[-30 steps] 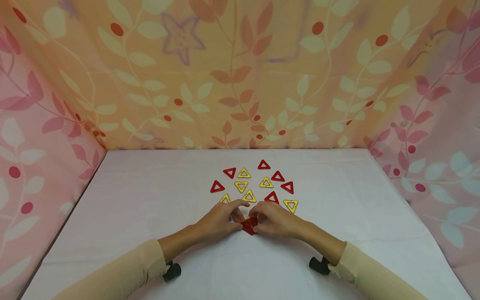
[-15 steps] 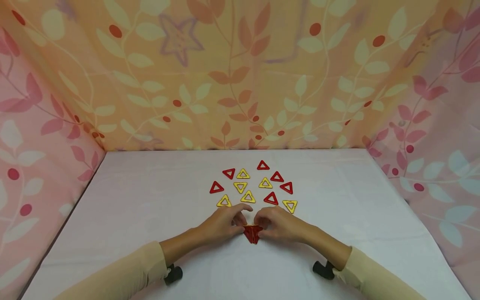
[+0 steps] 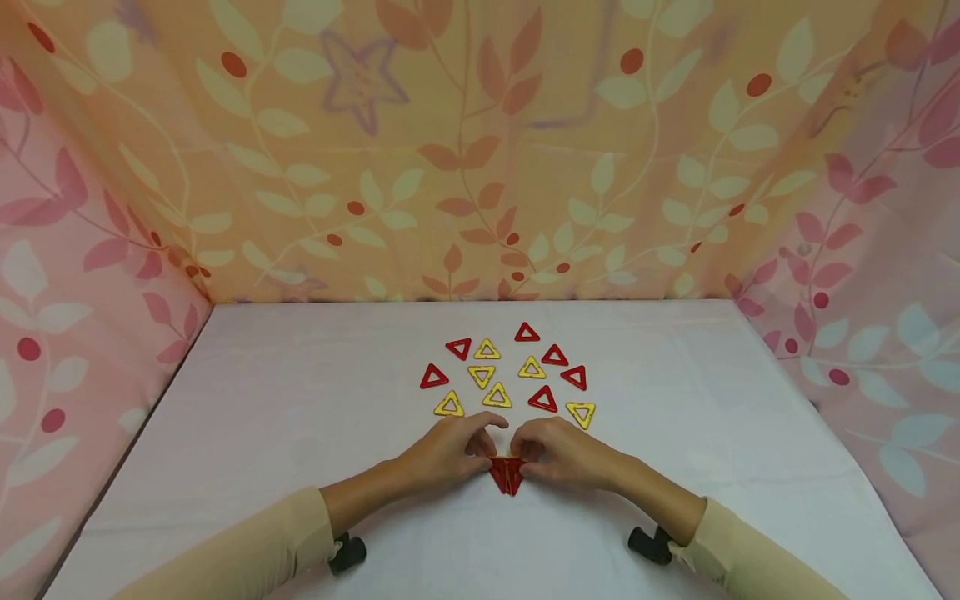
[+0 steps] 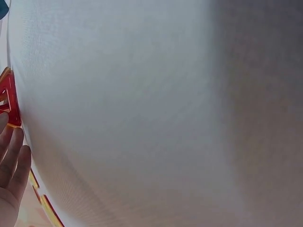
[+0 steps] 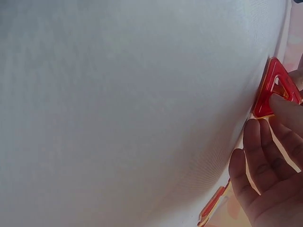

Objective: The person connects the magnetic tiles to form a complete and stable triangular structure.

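Observation:
Two red triangular frame tiles stand side by side at the near middle of the table in the head view, a left red triangle tile [image 3: 498, 475] and a right red triangle tile [image 3: 515, 477]. Their edges meet along a seam, with their points toward the person. My left hand [image 3: 450, 450] pinches the left tile at its outer side. On the other side my right hand [image 3: 561, 450] pinches the right tile; in the right wrist view its thumb lies on the red face [image 5: 266, 92]. Fingers hide the tiles' far parts.
Beyond the hands several loose triangle tiles lie flat, including a red one [image 3: 543, 400] and a yellow one [image 3: 449, 405]. A white cloth [image 3: 262, 400] covers the table. Patterned curtains [image 3: 480, 167] rise at the back and both sides.
Both hands have brought the red tiles slightly toward the person and to the right. The tiles have turned, so both red faces and the seam between them now show.

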`<state>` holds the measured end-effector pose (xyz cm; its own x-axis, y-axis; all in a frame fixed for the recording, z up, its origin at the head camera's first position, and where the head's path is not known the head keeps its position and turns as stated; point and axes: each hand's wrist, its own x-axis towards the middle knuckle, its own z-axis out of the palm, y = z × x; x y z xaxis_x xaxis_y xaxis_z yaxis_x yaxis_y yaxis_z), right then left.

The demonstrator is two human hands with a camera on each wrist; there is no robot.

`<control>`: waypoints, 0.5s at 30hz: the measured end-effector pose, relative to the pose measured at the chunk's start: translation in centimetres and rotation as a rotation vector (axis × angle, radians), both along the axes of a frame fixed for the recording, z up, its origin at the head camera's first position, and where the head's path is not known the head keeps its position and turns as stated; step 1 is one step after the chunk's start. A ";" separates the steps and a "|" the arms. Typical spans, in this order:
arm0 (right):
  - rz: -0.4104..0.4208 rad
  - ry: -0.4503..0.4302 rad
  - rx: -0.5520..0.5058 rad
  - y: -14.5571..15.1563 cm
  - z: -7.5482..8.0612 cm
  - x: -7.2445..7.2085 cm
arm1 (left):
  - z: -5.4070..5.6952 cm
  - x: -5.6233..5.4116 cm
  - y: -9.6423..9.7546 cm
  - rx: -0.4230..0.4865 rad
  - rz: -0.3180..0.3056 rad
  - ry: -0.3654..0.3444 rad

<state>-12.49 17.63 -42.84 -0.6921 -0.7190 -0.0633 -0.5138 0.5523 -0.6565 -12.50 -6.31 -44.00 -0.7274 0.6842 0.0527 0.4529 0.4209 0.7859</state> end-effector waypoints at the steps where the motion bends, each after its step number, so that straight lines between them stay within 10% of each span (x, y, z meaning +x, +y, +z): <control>1: 0.000 -0.003 0.001 0.0 0.0 0.0 | 0.0 0.0 0.0 -0.001 0.002 0.002; 15: -0.155 0.083 -0.020 1.5 1.3 -3.1 | 0.3 -2.4 -2.0 -0.020 0.178 0.086</control>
<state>-15.55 19.17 -41.53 -0.7967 -0.6042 0.0123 -0.4768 0.6161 -0.6270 -14.94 -8.28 -43.70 -0.8303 0.5469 0.1075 0.4351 0.5156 0.7381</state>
